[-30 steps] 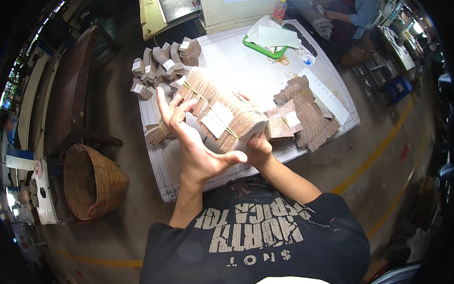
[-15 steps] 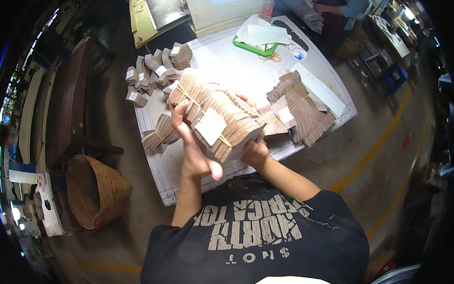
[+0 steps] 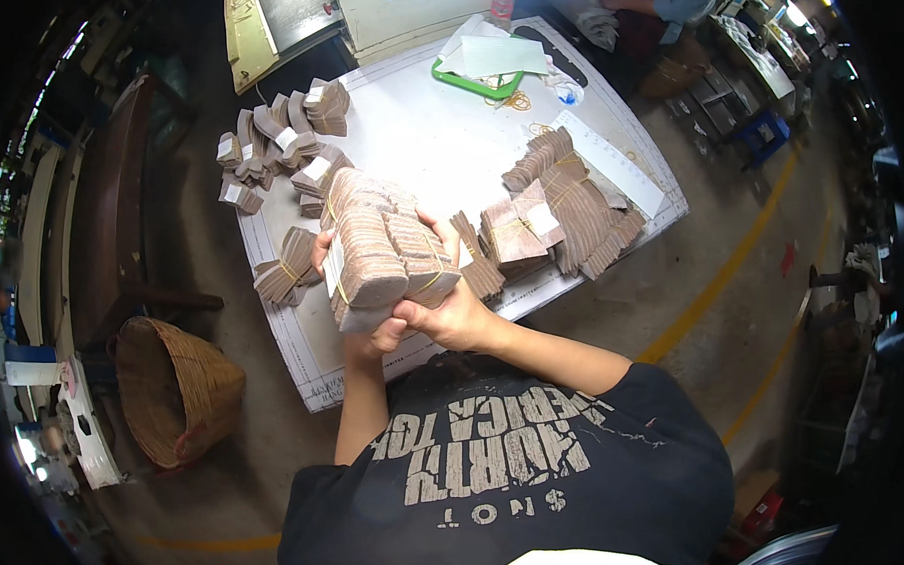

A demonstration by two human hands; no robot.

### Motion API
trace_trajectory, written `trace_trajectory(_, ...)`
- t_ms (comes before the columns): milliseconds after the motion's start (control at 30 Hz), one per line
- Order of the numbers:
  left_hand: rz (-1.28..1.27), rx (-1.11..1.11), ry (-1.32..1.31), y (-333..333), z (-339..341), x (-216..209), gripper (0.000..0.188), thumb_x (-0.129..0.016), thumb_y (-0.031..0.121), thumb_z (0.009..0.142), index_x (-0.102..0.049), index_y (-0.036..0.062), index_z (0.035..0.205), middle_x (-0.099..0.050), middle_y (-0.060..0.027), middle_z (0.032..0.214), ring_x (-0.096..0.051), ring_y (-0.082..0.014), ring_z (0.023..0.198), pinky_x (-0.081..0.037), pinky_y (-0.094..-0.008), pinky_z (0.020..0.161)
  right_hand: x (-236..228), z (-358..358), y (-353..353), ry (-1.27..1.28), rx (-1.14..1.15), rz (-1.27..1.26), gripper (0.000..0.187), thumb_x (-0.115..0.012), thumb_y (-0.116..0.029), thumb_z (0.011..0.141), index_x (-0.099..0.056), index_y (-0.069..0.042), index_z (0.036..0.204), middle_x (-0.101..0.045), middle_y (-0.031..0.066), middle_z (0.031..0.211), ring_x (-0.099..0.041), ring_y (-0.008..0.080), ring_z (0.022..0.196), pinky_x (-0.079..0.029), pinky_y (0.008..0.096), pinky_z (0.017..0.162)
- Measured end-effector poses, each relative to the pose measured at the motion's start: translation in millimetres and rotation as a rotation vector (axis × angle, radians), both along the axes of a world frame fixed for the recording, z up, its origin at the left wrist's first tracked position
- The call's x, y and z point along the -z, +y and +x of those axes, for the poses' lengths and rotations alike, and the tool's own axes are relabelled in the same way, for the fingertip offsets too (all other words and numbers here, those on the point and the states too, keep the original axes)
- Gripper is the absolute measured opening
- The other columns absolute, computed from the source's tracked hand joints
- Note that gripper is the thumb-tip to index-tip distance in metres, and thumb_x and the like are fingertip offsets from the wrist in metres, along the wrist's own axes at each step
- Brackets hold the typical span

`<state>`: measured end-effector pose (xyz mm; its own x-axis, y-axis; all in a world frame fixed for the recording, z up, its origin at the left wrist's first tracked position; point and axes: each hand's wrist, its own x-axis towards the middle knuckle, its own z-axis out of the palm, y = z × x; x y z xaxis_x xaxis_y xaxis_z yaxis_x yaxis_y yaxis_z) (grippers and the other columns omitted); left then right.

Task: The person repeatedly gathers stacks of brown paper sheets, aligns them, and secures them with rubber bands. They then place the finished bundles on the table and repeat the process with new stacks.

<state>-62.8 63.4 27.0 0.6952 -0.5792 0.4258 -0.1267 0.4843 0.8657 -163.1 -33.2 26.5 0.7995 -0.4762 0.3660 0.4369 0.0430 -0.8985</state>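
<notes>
A thick bundle of stacked brown cut pieces (image 3: 371, 236), bound with yellow rubber bands, is held up above the near part of the table. My left hand (image 3: 366, 337) grips it from the left and below, most of its fingers hidden behind the stack. Around the right side and lower end wraps my right hand (image 3: 458, 317), its thumb close to the left thumb. A white paper slip shows at the bundle's left side. Just right of it, on the table, lie a banded stack with a white slip (image 3: 515, 225) and longer brown stacks (image 3: 579, 203).
Several small tagged brown bundles (image 3: 288, 134) crowd the white table's (image 3: 416, 94) left side; another banded bundle (image 3: 287, 268) lies nearer. A green tray with papers (image 3: 480, 77), rubber bands (image 3: 513, 101), a ruler (image 3: 617, 162) and a bottle (image 3: 503, 2) are farther right. A wicker basket (image 3: 202, 391) stands left.
The bundle has been turned, so its end faces me more and its white slip has swung to the left. My right hand has come round its side, and the view has shifted slightly.
</notes>
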Motion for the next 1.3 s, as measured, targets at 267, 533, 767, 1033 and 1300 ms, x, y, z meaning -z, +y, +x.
trace_trajectory(267, -0.157, 0.057, 0.433, -2.6, -16.2, 24.1, 0.102, -0.074, 0.045, 0.079, -0.031, 0.0033, 0.161, -0.046, -0.0206, 0.155, -0.049, -0.0372, 0.143, -0.041, -0.0519, 0.121, -18.7, -11.3, -22.9, 0.334, -0.019, -0.368, 0.100, -0.064, -0.048, 0.103, -0.003, 0.004, 0.163, -0.015, 0.0356, 0.162, -0.018, 0.0504, 0.155, -0.016, 0.0577, 0.128)
trace_trajectory(533, -0.153, 0.045, 0.595, -27.1, -43.8, -6.7, 0.096, -0.070, 0.047, 0.081, -0.037, 0.0001, 0.158, -0.052, -0.0216, 0.151, -0.053, -0.0374, 0.139, -0.043, -0.0518, 0.119, -52.3, -36.6, -51.4, 0.562, -0.082, -0.547, 0.094, -0.055, -0.046, 0.107, -0.003, 0.009, 0.163, -0.019, 0.0392, 0.159, -0.024, 0.0527, 0.151, -0.020, 0.0570, 0.127)
trace_trajectory(767, -0.223, -0.096, 0.748, -48.0, -66.6, -8.4, 0.094, -0.064, 0.055, 0.085, -0.036, 0.0050, 0.160, -0.052, -0.0195, 0.152, -0.055, -0.0399, 0.136, -0.046, -0.0557, 0.114, -61.2, -66.4, -99.1, 0.572, -0.183, -0.612, 0.100, -0.055, -0.056, 0.105, -0.002, 0.004, 0.165, -0.020, 0.0412, 0.157, -0.037, 0.0589, 0.142, -0.032, 0.0605, 0.121)
trace_trajectory(1033, -0.368, -0.059, 1.010, -43.5, -78.6, -14.8, 0.097, -0.072, 0.063, 0.077, -0.040, 0.0220, 0.159, -0.038, -0.0166, 0.161, -0.036, -0.0441, 0.142, -0.040, -0.0696, 0.104, -38.3, -75.1, -265.4, 0.277, 0.255, -0.606, 0.045, -0.062, -0.010, 0.102, -0.054, -0.004, 0.146, -0.069, 0.0127, 0.118, -0.065, 0.0199, 0.105, -0.053, 0.0333, 0.090)
trace_trajectory(1300, -0.476, -0.015, 1.069, -47.3, -104.2, -18.9, 0.093, -0.072, 0.066, 0.078, -0.046, 0.0215, 0.156, -0.040, -0.0142, 0.161, -0.036, -0.0421, 0.142, -0.038, -0.0671, 0.104, 122.4, -63.0, -443.1, 0.793, 0.504, -0.822, 0.020, -0.066, -0.016, 0.096, -0.077, -0.001, 0.103, -0.075, 0.0222, 0.098, -0.071, 0.0421, 0.095, -0.057, 0.0479, 0.087)
